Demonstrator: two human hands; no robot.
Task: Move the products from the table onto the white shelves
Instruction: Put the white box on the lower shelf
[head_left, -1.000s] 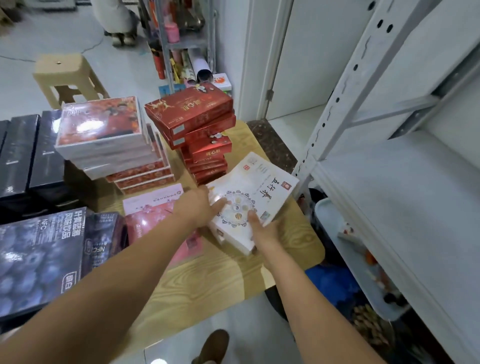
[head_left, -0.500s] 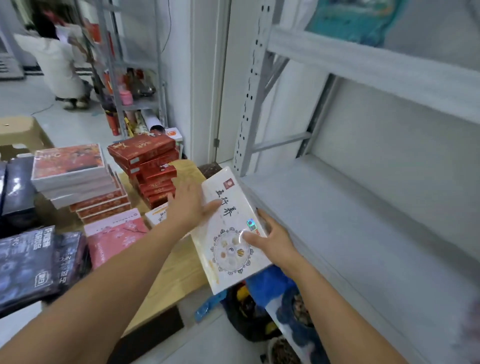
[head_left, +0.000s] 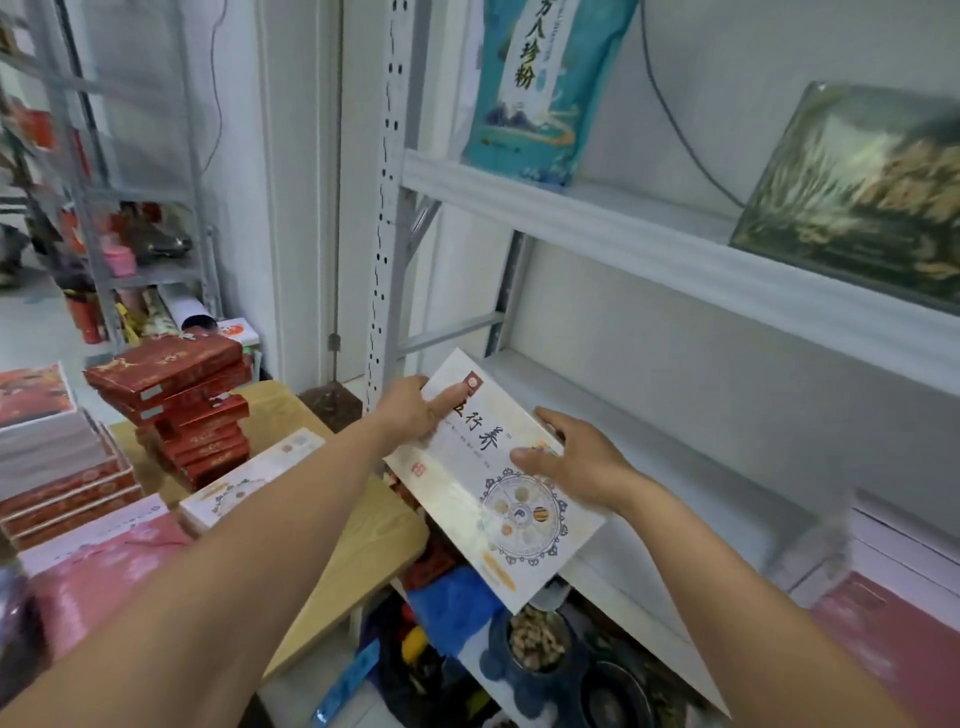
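white box (head_left: 457, 470) marked 五行养 by the shelf (head_left: 675, 447).

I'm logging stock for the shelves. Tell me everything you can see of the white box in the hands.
The white box is flat, rectangular and glossy, likely card. Its top bears black characters, a small red seal at the far corner, a round ornate emblem with small coloured discs, and an orange mark near its near end. It is tilted, held across the front edge of the lower shelf. The left hand grips its far left edge; the right hand holds its right side.
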